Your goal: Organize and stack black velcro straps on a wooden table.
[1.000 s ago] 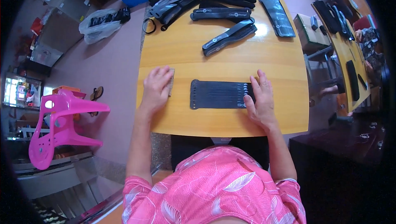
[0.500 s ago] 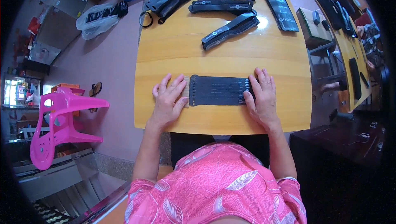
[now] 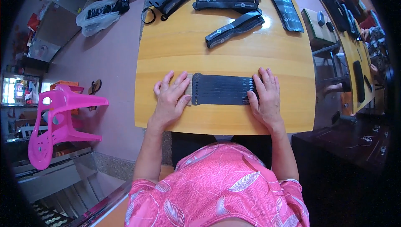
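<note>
Both hands have closed in: left hand (image 3: 170, 98) and right hand (image 3: 265, 97) press flat, fingers spread, on the strap bundle's (image 3: 221, 89) ends; other straps (image 3: 234, 24) lie beyond, untouched.

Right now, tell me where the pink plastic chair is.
In the head view the pink plastic chair lies tipped over on the floor to the person's left, beside the wooden table, near the sandals.

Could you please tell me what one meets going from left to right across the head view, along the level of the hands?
Pink plastic chair → left hand → flat black strap bundle → right hand → bare right part of the wooden table.
</note>
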### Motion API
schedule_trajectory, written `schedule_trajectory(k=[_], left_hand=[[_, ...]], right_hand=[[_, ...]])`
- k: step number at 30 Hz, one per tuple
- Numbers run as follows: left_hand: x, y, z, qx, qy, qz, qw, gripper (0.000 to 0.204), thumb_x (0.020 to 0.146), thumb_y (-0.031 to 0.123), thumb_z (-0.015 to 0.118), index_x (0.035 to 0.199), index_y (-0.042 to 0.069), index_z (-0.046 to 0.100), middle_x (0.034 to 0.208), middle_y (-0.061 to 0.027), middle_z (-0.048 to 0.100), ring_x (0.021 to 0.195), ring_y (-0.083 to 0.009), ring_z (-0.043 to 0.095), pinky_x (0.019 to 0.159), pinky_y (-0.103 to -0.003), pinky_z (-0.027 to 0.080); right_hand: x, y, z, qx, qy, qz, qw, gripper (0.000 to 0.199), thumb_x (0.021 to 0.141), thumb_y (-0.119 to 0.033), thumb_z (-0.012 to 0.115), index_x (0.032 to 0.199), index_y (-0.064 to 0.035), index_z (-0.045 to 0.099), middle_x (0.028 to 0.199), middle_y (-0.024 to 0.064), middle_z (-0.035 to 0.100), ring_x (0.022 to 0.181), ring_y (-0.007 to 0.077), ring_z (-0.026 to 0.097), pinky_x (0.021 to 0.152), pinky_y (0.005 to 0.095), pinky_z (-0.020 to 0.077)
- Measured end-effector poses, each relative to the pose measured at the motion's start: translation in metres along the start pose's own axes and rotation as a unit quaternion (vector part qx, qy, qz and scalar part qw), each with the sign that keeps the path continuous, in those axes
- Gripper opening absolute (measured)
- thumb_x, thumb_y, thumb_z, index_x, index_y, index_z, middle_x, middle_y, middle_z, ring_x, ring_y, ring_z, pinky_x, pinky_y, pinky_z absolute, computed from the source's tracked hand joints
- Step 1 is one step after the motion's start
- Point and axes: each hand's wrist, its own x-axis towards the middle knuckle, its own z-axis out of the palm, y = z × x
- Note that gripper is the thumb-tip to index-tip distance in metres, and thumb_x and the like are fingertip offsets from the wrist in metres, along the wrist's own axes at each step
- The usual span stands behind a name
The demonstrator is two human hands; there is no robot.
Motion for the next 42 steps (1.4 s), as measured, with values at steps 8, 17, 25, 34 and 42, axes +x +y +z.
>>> schedule_trajectory(k=[8, 17, 25, 34, 42], left_hand=[[0.001, 0.001, -0.001, 0.001, 0.006, 0.001, 1.000, 0.047, 0.084, 0.021, 0.067, 0.129, 0.009, 0.058, 0.144, -0.0066, 0.051, 0.136, -0.0361, 0.035, 0.105, -0.056, 0.020], [0.002, 0.002, 0.001, 0.003, 0.008, 0.001, 1.000, 0.046, 0.086, 0.023, 0.065, 0.130, 0.010, 0.058, 0.143, -0.0066, 0.051, 0.136, -0.0358, 0.035, 0.106, -0.054, 0.020], [-0.001, 0.000, 0.001, 0.005, 0.007, 0.004, 1.000, 0.045, 0.088, 0.024, 0.064, 0.130, 0.010, 0.058, 0.143, -0.0082, 0.051, 0.135, -0.0362, 0.036, 0.105, -0.053, 0.020], [0.002, -0.005, 0.003, 0.002, 0.012, -0.007, 1.000, 0.045, 0.087, 0.021, 0.063, 0.131, 0.010, 0.057, 0.145, -0.0085, 0.049, 0.136, -0.0344, 0.036, 0.107, -0.053, 0.019], [0.010, -0.025, -0.013, 0.028, 0.012, -0.059, 0.998, 0.046, 0.087, 0.012, 0.061, 0.132, 0.008, 0.056, 0.147, -0.0089, 0.046, 0.137, -0.0328, 0.036, 0.110, -0.051, 0.020]], right_hand=[[0.001, 0.000, -0.002, -0.002, 0.002, -0.002, 1.000, 0.049, 0.085, -0.025, 0.066, 0.126, 0.0008, 0.058, 0.142, 0.0227, 0.045, 0.137, 0.0398, 0.037, 0.114, 0.0531, 0.0235], [0.000, 0.001, 0.000, -0.001, -0.001, 0.003, 1.000, 0.049, 0.085, -0.025, 0.066, 0.126, 0.0005, 0.057, 0.141, 0.0225, 0.045, 0.136, 0.0398, 0.037, 0.114, 0.0533, 0.0237], [-0.001, 0.001, 0.002, 0.003, 0.006, 0.003, 1.000, 0.052, 0.085, -0.027, 0.065, 0.129, 0.0000, 0.055, 0.141, 0.0219, 0.046, 0.135, 0.0392, 0.038, 0.114, 0.0527, 0.0243], [0.002, 0.004, 0.001, 0.008, 0.014, 0.000, 1.000, 0.054, 0.084, -0.026, 0.066, 0.129, 0.0018, 0.053, 0.141, 0.0229, 0.046, 0.134, 0.0401, 0.039, 0.113, 0.0538, 0.0254], [0.001, 0.001, -0.002, 0.009, 0.031, -0.005, 0.999, 0.055, 0.083, -0.025, 0.067, 0.128, 0.0024, 0.053, 0.138, 0.0241, 0.047, 0.132, 0.0411, 0.041, 0.111, 0.0549, 0.0276]])
